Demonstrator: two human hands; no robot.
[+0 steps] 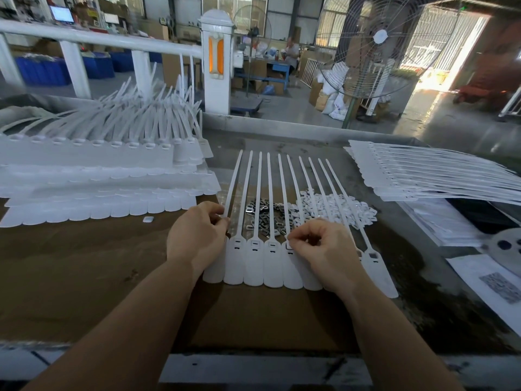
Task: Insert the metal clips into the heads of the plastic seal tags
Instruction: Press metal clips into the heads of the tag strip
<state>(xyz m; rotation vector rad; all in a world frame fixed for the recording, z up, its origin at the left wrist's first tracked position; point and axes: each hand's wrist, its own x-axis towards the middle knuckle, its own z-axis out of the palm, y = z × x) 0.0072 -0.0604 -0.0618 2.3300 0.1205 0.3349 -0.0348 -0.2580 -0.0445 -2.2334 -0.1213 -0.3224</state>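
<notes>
Left hand [197,235]: yours, bare, no glove, no ring or band that you can see on the fingers.
Right hand [318,249]: yours too, bare, no glove; the knuckles and the back of the hand show plainly, with no ring.
Left forearm [132,311]: uncovered from wrist to the bottom edge of the view; no sleeve, cuff, watch or strap shows.
Right forearm [383,334]: uncovered the same way, wrist to frame edge, with no sleeve or wristband showing.
Nails: short where you can make them out; too small to tell more.
</notes>
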